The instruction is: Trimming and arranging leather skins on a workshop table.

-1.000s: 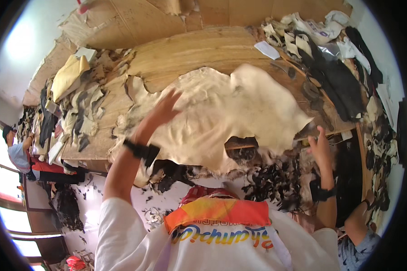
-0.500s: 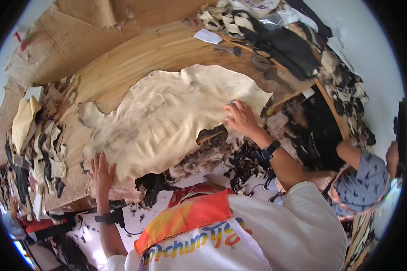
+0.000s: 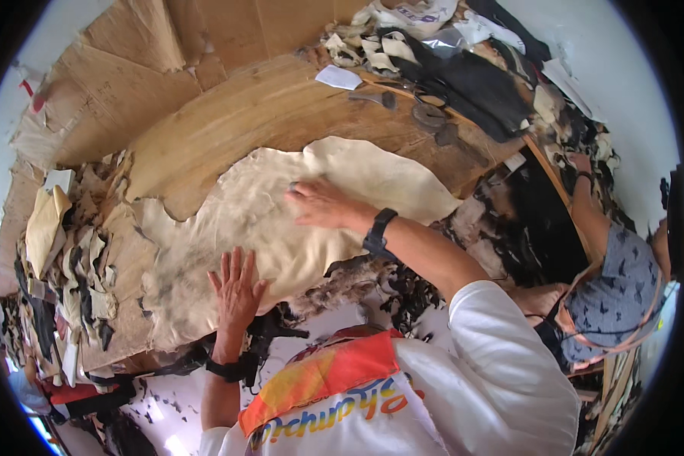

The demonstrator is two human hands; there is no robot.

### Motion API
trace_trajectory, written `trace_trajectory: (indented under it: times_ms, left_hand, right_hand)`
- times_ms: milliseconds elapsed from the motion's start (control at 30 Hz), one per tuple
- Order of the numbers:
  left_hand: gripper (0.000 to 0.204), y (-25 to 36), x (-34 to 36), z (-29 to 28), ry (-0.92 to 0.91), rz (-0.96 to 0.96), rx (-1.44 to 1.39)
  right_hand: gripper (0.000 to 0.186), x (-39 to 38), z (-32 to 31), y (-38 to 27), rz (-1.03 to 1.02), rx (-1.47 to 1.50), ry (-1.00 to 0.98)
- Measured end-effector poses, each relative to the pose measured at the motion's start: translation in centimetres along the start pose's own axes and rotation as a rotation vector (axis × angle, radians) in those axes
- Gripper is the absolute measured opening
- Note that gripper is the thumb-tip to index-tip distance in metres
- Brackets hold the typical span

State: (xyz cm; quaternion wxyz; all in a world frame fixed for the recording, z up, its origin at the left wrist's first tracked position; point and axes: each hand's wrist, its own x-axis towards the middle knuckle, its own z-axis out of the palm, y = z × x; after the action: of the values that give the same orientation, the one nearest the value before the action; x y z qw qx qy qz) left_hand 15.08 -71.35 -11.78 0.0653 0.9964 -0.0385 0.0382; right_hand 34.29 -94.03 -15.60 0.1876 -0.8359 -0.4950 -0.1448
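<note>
Big cream-coloured irregular leather hide (image 3: 281, 220) spread flat on the curved wooden counter (image 3: 235, 129). Left hand (image 3: 237, 286) flat on the hide's near edge, fingers splayed, gripping nothing. Right hand (image 3: 321, 204) pressed palm-down mid-hide, also released. Pile of tan and dark leather scraps (image 3: 76, 258) just left of the hide

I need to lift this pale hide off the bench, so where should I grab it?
Probably pinch the near edge of the hide beside the left hand, coming from the person's side: it lies flat and limp, and that edge overhangs the wooden bench.
</note>
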Motion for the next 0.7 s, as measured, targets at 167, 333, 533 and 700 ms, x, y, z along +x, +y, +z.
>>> trace_trajectory:
  times_ms: [167, 333, 533, 700]
  left_hand:
    - [0.060, -0.1, -0.6, -0.8, -0.003, -0.055, 0.004]
    - [0.065, 1.3, 1.0, -0.5, -0.046, -0.104, -0.138]
    - [0.068, 12.1, 5.8, 1.6, -0.004, 0.275, -0.181]
    - [0.062, 12.5, 5.3, 4.7, 0.101, 0.356, 0.029]
  right_hand:
    - [0.065, -3.1, -5.2, 8.3, 0.565, -0.166, -0.257]
    - [0.064, 0.5, -7.5, 9.9, 0.839, -0.068, -0.283]
    - [0.056, 4.8, -3.7, 9.7, 0.864, -0.145, -0.192]
    - [0.037, 3.8, -1.9, 10.3, 0.819, -0.097, 0.053]
